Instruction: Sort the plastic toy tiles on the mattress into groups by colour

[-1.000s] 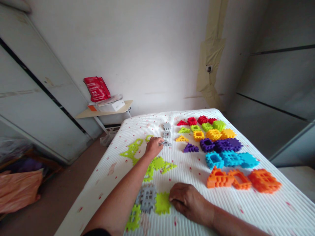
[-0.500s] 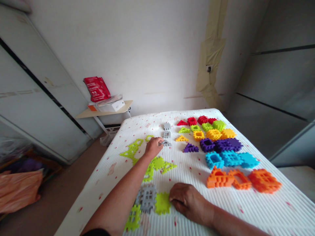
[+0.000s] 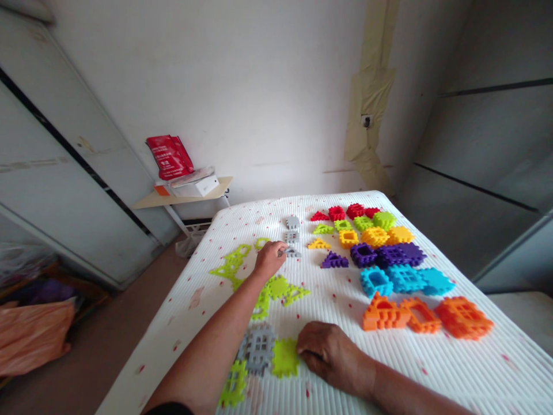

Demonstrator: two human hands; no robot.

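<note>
My left hand (image 3: pixel 271 258) reaches out over the bed, thumb and fingers pinched on a grey triangular interlocking building block (image 3: pixel 292 252). Just beyond it lie a grey window block (image 3: pixel 291 237) and a grey square block (image 3: pixel 292 222). My right hand (image 3: pixel 326 349) rests closer in, fingers curled, against the right edge of a lime green square block (image 3: pixel 286 358); its palm side is hidden. That block adjoins a grey window block (image 3: pixel 260 346), with a lime green window block (image 3: pixel 234 385) at its lower left. Partly behind my left forearm lie joined lime green pieces (image 3: pixel 277 286).
Colour-sorted blocks stand in rows on the right: red (image 3: pixel 337 213), lime green (image 3: pixel 363 223), yellow (image 3: pixel 375 236), purple (image 3: pixel 391 254), blue (image 3: pixel 406 279) and orange (image 3: pixel 464 318). A small side table (image 3: pixel 149 200) bearing a red bag (image 3: pixel 169 157) stands by the wall.
</note>
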